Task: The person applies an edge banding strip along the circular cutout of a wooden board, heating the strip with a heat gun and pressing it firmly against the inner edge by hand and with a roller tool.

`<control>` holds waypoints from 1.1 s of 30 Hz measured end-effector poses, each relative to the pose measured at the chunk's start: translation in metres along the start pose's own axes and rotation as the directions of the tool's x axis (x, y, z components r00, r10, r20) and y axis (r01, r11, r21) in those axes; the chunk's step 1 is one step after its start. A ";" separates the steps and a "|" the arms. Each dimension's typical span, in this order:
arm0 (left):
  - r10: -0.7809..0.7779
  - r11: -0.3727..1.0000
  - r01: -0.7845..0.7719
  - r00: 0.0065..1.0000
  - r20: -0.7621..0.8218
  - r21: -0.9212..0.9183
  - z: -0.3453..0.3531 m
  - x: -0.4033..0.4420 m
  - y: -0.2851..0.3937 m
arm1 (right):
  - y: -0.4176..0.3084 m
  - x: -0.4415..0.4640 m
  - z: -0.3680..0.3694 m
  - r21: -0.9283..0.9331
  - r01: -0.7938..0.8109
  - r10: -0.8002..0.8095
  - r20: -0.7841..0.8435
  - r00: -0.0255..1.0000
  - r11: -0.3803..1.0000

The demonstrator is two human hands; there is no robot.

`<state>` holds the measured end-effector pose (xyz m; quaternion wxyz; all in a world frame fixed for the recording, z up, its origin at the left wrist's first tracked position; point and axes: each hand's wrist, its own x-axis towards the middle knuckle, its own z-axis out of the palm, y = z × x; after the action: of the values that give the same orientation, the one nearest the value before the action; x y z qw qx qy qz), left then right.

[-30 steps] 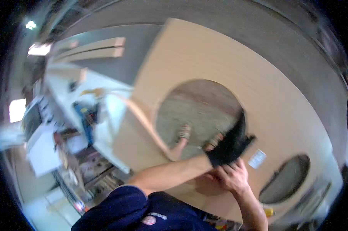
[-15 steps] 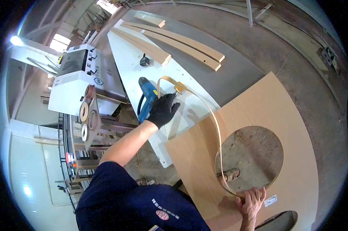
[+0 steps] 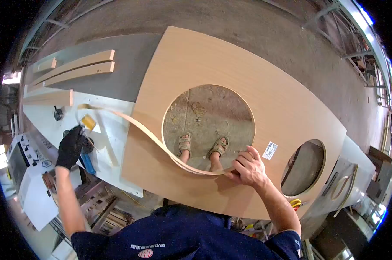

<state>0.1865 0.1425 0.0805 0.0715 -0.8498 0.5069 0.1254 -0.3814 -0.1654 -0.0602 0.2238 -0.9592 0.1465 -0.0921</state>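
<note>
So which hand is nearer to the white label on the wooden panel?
Right. The bare right hand sits just beside the label; the gloved left hand is far off, by the blue tool.

Left arm (image 3: 71, 206) stretched forward, black-gloved left hand (image 3: 71, 146) well out to the side; right forearm (image 3: 276, 201) angled inward, bare right hand (image 3: 249, 167) with fingers curled.

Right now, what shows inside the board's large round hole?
Two sandalled feet on the floor. The board hides the legs further up; the right hand covers part of the rim.
</note>
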 end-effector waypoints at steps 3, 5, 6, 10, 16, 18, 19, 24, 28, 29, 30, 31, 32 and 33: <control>0.126 0.992 -0.129 0.967 0.221 -0.001 -0.049 -0.025 0.016 | 0.002 -0.002 0.001 -0.001 0.005 -0.005 -0.008 1.000 1.000; -0.114 0.888 0.278 0.904 0.412 -0.365 -0.100 -0.016 0.125 | 0.006 -0.003 0.003 -0.012 0.034 -0.034 -0.030 0.999 0.999; -0.031 0.856 0.198 0.942 0.334 -0.478 -0.070 -0.025 0.128 | 0.007 -0.002 0.003 -0.012 0.029 -0.029 -0.029 0.999 1.000; 0.083 0.071 0.604 0.790 0.608 -0.794 0.014 0.006 0.261 | 0.006 0.000 0.001 0.003 0.008 -0.008 -0.060 0.998 1.000; 0.146 -0.102 0.311 0.944 0.295 -0.945 0.126 0.082 0.414 | 0.008 -0.007 0.003 -0.039 0.027 -0.027 -0.019 0.999 0.999; 0.125 -0.177 0.418 0.907 0.401 -0.891 0.125 0.092 0.433 | 0.012 -0.004 -0.002 -0.046 0.048 -0.048 0.013 0.999 0.998; 0.113 -0.169 0.379 0.925 0.364 -0.910 0.127 0.093 0.439 | 0.012 -0.005 -0.003 -0.044 0.057 -0.055 0.030 0.998 0.997; 0.085 -0.277 0.354 0.935 0.344 -0.893 0.133 0.102 0.469 | 0.014 -0.009 0.003 -0.033 0.044 -0.043 0.046 0.998 0.998; 0.219 -0.108 0.391 0.906 0.362 -0.914 0.142 0.086 0.469 | 0.014 -0.011 0.004 -0.001 0.024 -0.023 0.070 0.997 1.000; 0.277 -0.071 0.414 0.882 0.381 -0.907 0.138 0.086 0.464 | 0.013 -0.010 0.001 0.002 0.016 -0.016 0.084 0.996 1.000; 0.336 -0.032 0.436 0.852 0.401 -0.899 0.132 0.088 0.455 | 0.012 -0.010 0.001 0.005 0.005 -0.005 0.097 0.995 1.000; 0.394 0.007 0.452 0.818 0.418 -0.892 0.131 0.092 0.450 | 0.012 -0.010 0.003 -0.002 0.006 -0.006 0.081 0.997 1.000; 0.336 -0.029 0.469 0.837 0.433 -0.883 0.137 0.096 0.451 | 0.013 -0.010 0.005 -0.011 0.010 -0.009 0.067 0.998 1.000; 0.259 -0.101 0.446 0.875 0.409 -0.890 0.140 0.103 0.453 | 0.013 -0.012 0.005 -0.018 0.017 -0.016 0.057 0.998 1.000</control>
<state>-0.1846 -0.1251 -0.0802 -0.4524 -0.5931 0.1445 0.6501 -0.3941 -0.1703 -0.0718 0.2183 -0.9646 0.1330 -0.0651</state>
